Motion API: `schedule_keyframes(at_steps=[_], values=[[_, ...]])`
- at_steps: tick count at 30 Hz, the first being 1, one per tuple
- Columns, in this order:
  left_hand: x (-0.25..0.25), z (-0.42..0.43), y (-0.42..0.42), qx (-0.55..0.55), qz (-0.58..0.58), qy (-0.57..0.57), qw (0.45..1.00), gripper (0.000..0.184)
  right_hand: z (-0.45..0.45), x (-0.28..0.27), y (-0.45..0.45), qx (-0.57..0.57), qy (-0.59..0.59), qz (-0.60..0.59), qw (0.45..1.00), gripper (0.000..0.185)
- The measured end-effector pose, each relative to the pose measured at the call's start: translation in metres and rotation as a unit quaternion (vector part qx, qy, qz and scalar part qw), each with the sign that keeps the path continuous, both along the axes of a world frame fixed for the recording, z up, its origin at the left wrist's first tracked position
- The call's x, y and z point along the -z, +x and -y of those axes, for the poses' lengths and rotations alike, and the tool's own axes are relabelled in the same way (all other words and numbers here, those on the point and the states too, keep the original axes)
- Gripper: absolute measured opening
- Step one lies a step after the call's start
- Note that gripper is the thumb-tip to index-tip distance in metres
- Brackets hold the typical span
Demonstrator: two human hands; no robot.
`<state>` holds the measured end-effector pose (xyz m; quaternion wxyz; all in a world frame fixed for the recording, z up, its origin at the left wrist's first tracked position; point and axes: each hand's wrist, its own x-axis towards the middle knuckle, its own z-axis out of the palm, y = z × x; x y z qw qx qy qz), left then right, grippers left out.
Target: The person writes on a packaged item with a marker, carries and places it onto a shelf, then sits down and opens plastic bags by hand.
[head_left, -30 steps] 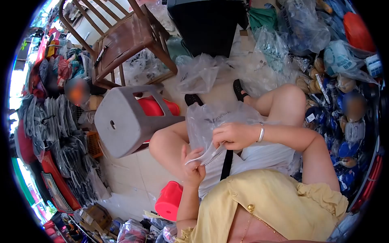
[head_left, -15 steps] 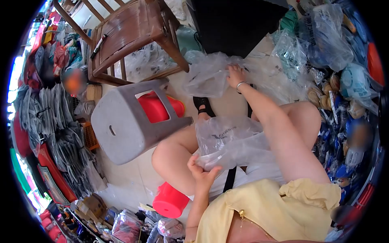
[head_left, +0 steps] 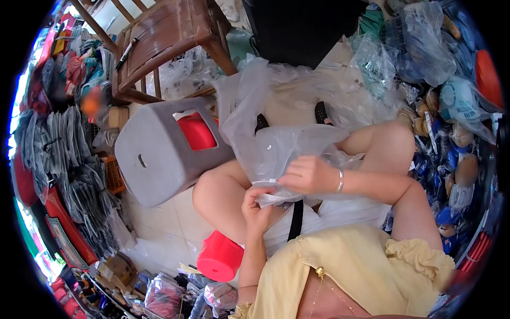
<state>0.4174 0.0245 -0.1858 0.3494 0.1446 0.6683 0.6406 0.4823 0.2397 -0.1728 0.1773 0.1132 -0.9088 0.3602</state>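
Note:
A translucent plastic bag [head_left: 279,146] lies across my lap and spreads up between my knees toward the floor. My left hand [head_left: 256,207] pinches its near edge, with thumb and fingers closed on the plastic. Just to the right, my right hand [head_left: 309,175], with a silver bangle on the wrist, is also closed on the bag near a whitish strip at its edge. The two hands are close together over my lap. Layers of plastic overlap here, and I cannot tell how many bags there are.
A grey plastic stool [head_left: 154,151] lies tipped on its side at my left, near a wooden chair [head_left: 159,32] and a red plastic stool [head_left: 220,258]. Ahead stands a large black box-like object [head_left: 303,32]. Packaged goods [head_left: 451,175] line the right; grey bundles [head_left: 69,143] fill the left.
My right hand has come back from the plastic on the floor to beside my left hand, drawing plastic up with it. The left hand stays at the bag's edge.

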Motion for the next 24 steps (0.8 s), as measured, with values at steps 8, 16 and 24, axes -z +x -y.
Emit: schedule_keyframes(at_steps=[8,16,24], values=[[-0.027,0.019,0.031,-0.054,-0.039,-0.03,0.997,0.036,0.035,-0.024,0.053,-0.013,0.071,-0.053,0.996,0.027],[-0.031,0.056,0.045,-0.094,-0.137,0.035,0.985,0.014,-0.032,0.014,0.088,0.1,0.185,0.158,0.965,0.019],[-0.041,0.063,0.026,-0.24,-0.12,0.042,0.963,0.021,-0.114,-0.083,0.113,0.382,0.076,-0.013,0.921,0.003]])
